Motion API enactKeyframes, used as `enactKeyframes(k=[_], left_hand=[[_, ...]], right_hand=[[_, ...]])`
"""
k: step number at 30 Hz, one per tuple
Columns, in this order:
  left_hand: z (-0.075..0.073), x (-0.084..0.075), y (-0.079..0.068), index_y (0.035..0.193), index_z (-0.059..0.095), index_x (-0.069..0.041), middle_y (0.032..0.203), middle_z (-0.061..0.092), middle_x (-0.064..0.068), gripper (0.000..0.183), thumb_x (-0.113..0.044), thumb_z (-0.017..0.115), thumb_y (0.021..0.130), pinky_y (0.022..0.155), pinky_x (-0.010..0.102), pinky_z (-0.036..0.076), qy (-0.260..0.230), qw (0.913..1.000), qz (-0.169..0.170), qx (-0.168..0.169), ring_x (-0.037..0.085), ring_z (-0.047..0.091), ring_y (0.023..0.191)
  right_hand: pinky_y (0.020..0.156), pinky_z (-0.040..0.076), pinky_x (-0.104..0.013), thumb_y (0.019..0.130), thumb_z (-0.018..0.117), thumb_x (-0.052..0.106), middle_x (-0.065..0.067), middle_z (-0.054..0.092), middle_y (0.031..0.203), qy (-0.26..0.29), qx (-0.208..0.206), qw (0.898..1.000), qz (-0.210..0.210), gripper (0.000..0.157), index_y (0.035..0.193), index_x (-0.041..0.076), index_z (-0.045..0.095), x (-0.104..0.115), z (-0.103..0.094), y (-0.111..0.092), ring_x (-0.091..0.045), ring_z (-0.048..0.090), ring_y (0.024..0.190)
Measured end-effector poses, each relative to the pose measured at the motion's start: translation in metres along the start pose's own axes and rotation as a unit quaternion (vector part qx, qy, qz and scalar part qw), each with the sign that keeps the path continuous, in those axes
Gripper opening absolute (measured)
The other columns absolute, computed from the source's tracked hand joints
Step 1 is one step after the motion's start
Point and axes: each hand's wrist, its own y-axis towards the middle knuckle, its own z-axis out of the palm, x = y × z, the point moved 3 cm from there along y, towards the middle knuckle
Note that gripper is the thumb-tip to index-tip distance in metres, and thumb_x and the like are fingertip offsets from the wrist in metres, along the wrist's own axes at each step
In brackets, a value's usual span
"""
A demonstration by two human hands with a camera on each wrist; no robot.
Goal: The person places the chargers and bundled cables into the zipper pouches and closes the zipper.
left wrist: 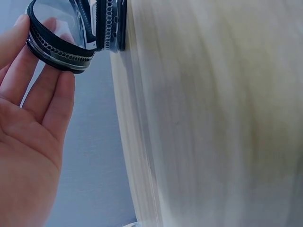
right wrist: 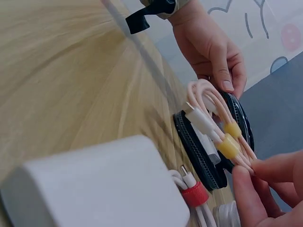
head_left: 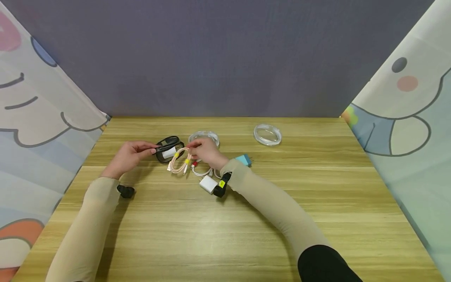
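My left hand (head_left: 127,157) pinches the raised lid of a small round clear pouch (left wrist: 59,47) with black zipper edging, its lid tilted open. Inside the pouch's base lies a white charger plug (head_left: 169,152). Just right of the pouch, my right hand (head_left: 208,152) holds a coiled pale-pink cable (head_left: 175,163) between thumb and fingers. Two yellow ties bind this coil, and a white connector (right wrist: 201,121) shows at its end. In the right wrist view the coil is in front of the open pouch; whether it touches the pouch I cannot tell.
Under my right wrist lie a white charger (head_left: 208,184) and a white cable with a red tie (right wrist: 195,194). A blue charger (head_left: 243,159) is just beyond the forearm. Two clear round cases with whitish edges lie farther back, one behind my right hand, the other case (head_left: 267,135) right.
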Motion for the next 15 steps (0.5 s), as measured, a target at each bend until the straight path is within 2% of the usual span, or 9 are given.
enactKeyframes(k=[4, 10, 15], left_hand=[[-0.001, -0.001, 0.000, 0.108, 0.071, -0.017, 0.108, 0.068, 0.003, 0.027, -0.034, 0.063, 0.089, 0.072, 0.020, 0.050, -0.003, 1.0000, -0.005, 0.002, 0.002, 0.062, 0.092], [-0.001, -0.002, -0.002, 0.110, 0.070, -0.014, 0.111, 0.067, 0.005, 0.028, -0.031, 0.064, 0.089, 0.076, 0.031, 0.051, -0.018, 0.9997, -0.017, 0.003, 0.002, 0.062, 0.090], [-0.001, -0.004, -0.003, 0.111, 0.069, -0.013, 0.110, 0.067, 0.005, 0.029, -0.032, 0.064, 0.089, 0.077, 0.032, 0.052, -0.026, 0.9994, -0.021, 0.001, 0.004, 0.063, 0.090]], right_hand=[[0.075, 0.055, -0.034, 0.088, 0.061, -0.002, -0.014, 0.066, 0.104, 0.016, -0.028, 0.999, -0.012, 0.022, 0.109, -0.004, 0.066, 0.002, -0.001, 0.002, -0.020, 0.065, 0.081], [0.073, 0.055, -0.035, 0.086, 0.062, -0.003, -0.011, 0.066, 0.093, 0.019, -0.080, 0.996, -0.019, 0.017, 0.101, -0.004, 0.068, 0.002, 0.006, 0.007, -0.018, 0.065, 0.073], [0.070, 0.055, -0.033, 0.086, 0.063, -0.001, -0.007, 0.065, 0.088, 0.012, -0.107, 0.994, -0.006, 0.015, 0.100, -0.002, 0.068, 0.003, 0.013, 0.009, -0.020, 0.066, 0.073]])
